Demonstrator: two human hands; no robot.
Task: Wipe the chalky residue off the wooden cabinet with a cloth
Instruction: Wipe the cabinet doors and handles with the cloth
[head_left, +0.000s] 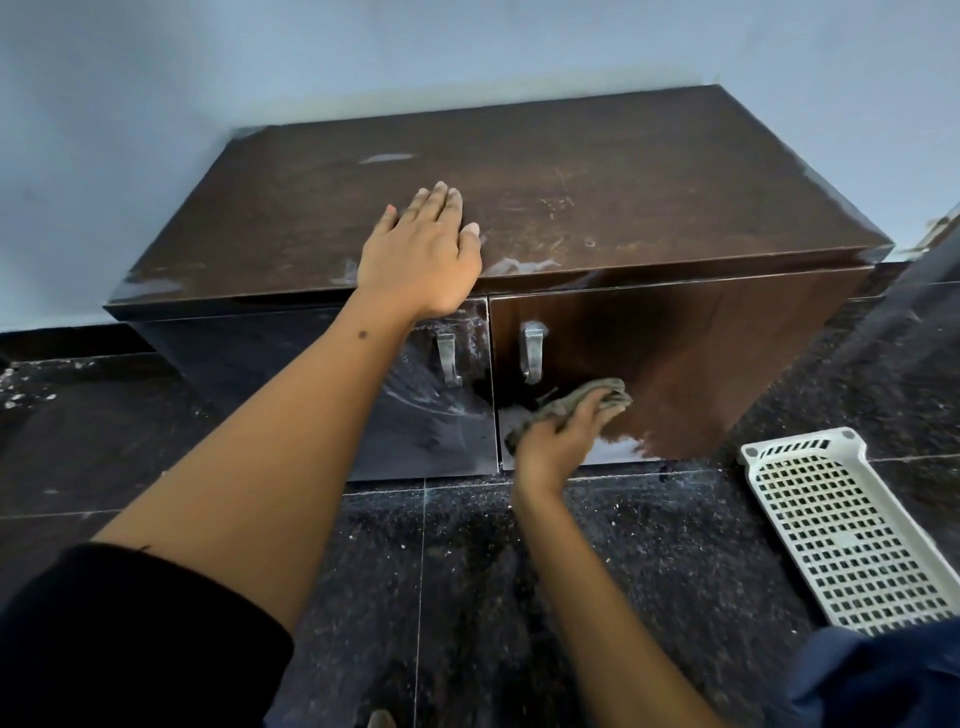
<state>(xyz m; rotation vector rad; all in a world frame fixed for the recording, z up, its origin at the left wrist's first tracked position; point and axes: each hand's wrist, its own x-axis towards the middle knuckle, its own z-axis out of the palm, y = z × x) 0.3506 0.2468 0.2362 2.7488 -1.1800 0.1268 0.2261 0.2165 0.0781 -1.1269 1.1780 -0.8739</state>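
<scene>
- The cloth (571, 410) is a small grey-brown rag, bunched and soft. It looks light and limp, so it will fold to whatever presses it, and it is best held as a wad in the palm with the fingers spread over it.
- The right hand (558, 441) grips that wad, fingers curled over it, and presses it against the lower part of the right door (701, 364), just below the right handle (532, 351).
- The left hand (421, 254) lies flat on the near edge of the cabinet (571, 171) top, fingers straight and together, holding nothing; it appears to serve as a brace.
- The cabinet is dark glossy wood-grain, boxy, with hard square edges; the finish looks slick, so a dry cloth may skate.
- Pale chalky smears (519, 266) show on the top's near edge and across the left door (311, 395) beside the left handle (448, 358).
- Both handles are small metal pulls.
- A white perforated plastic basket (841, 530) lies on the speckled black floor (519, 571) at the right.
</scene>
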